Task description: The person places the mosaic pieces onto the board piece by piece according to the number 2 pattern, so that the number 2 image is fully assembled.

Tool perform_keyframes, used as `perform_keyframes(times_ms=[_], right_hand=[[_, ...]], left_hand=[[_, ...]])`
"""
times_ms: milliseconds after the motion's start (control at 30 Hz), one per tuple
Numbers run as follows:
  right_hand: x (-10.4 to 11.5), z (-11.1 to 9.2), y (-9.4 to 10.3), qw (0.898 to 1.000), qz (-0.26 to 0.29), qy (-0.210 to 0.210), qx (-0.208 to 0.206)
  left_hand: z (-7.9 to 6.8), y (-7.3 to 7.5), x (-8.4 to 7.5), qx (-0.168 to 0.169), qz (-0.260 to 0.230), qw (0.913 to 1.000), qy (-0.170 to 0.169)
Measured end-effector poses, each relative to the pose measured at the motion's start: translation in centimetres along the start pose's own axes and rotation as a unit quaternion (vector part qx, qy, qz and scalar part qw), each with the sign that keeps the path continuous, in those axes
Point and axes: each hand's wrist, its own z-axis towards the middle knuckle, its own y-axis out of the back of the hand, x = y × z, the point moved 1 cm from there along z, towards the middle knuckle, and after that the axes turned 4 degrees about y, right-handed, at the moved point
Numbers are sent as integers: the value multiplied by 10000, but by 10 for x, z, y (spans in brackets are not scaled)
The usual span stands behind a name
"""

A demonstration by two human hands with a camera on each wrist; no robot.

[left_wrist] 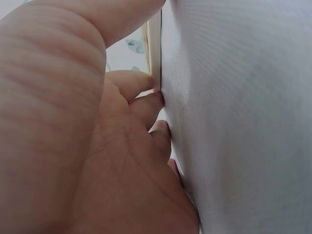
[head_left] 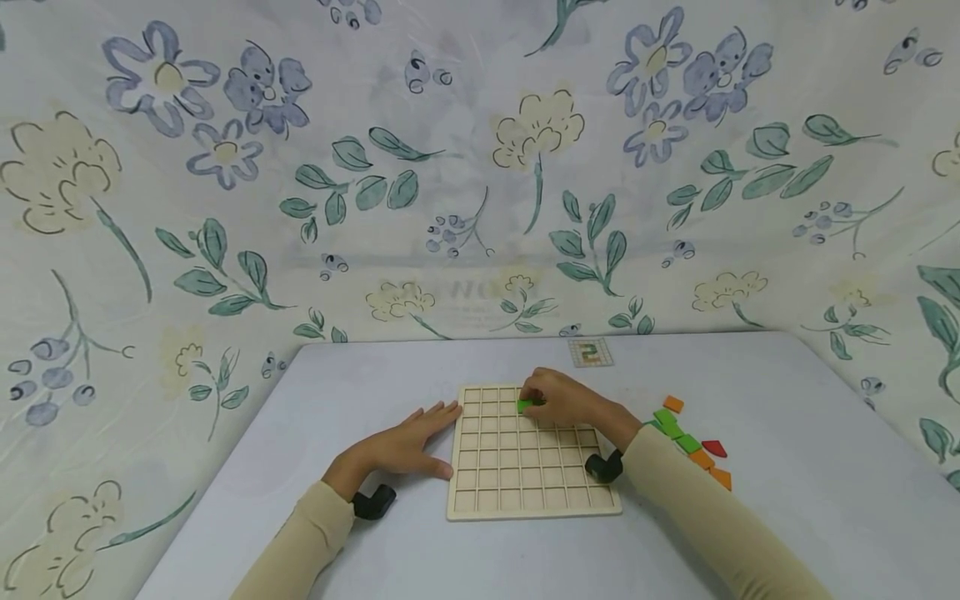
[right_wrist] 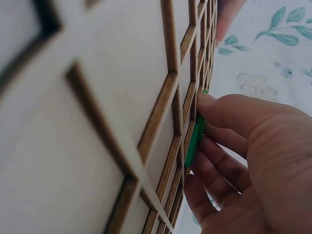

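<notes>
A pale wooden grid board (head_left: 499, 477) lies flat on the table. My right hand (head_left: 561, 398) is over its far part, thumb and fingers pinching a small green tile (head_left: 524, 406) against the grid. Close up in the right wrist view, green shows at the thumb tip, and a green tile (right_wrist: 191, 147) sits at the grid beside the fingers of my right hand (right_wrist: 243, 146). With fingers spread and extended, my left hand (head_left: 401, 444) rests on the table, its thumb and fingertips touching the board's left edge. The left wrist view shows its palm (left_wrist: 131, 161) close to the tabletop.
Right of the board, partly beside the right forearm, lie loose green tiles (head_left: 687, 443), orange tiles (head_left: 673, 404) and a red piece (head_left: 715, 449). A small patterned card (head_left: 591, 352) lies near the table's back edge. Flowered cloth (head_left: 480, 167) hangs behind the white table (head_left: 390, 367).
</notes>
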Motion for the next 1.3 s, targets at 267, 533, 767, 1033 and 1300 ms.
perform_keyframes(times_ms=[267, 533, 767, 1033, 1300], right_hand=[[-3, 1, -1, 9999, 28, -103, -34], [-4, 2, 0, 9996, 37, -283, -70], [-5, 2, 0, 9992, 151, -375, -51], [-5, 2, 0, 9991, 185, -385, -62], [-3, 2, 0, 9991, 169, -393, -17]], left_hand=[[0, 1, -1, 7, -30, 10000, -46], [0, 1, -2, 21, -48, 10000, -20], [0, 2, -3, 28, -22, 10000, -31], [0, 2, -4, 4, -26, 10000, -21], [0, 0, -1, -2, -41, 10000, 48]])
